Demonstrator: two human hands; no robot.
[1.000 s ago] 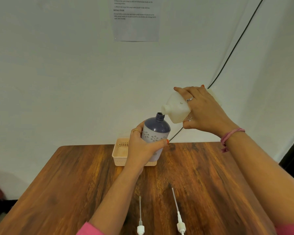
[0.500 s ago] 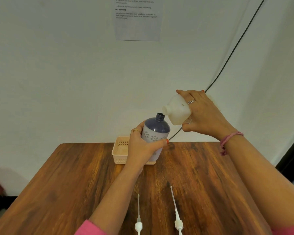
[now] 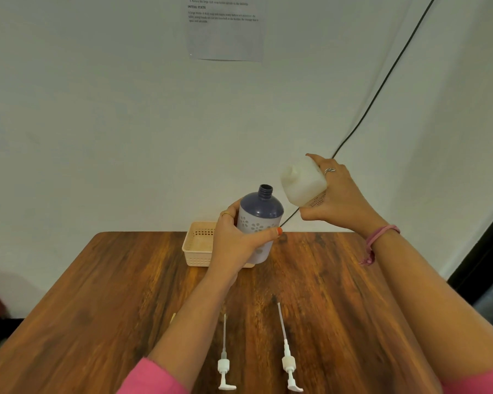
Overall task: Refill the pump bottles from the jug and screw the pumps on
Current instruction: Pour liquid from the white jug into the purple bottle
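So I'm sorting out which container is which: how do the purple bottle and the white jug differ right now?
The purple bottle, in the left hand, is round, dark purple above a pale flowered band, and nearly upright. The white jug, in the right hand, is squarish, plain translucent white, and tipped sideways with its neck toward the bottle, higher up and apart from it. Both are held off the table.

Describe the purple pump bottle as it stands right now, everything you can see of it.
The purple pump bottle looks plastic: dark purple dome and threaded neck, pale lower body with white flower prints. Its mouth is open, with no pump fitted. The left hand grips it around the body, tilted slightly right, in front of the basket. The jug sits up and right, not touching.
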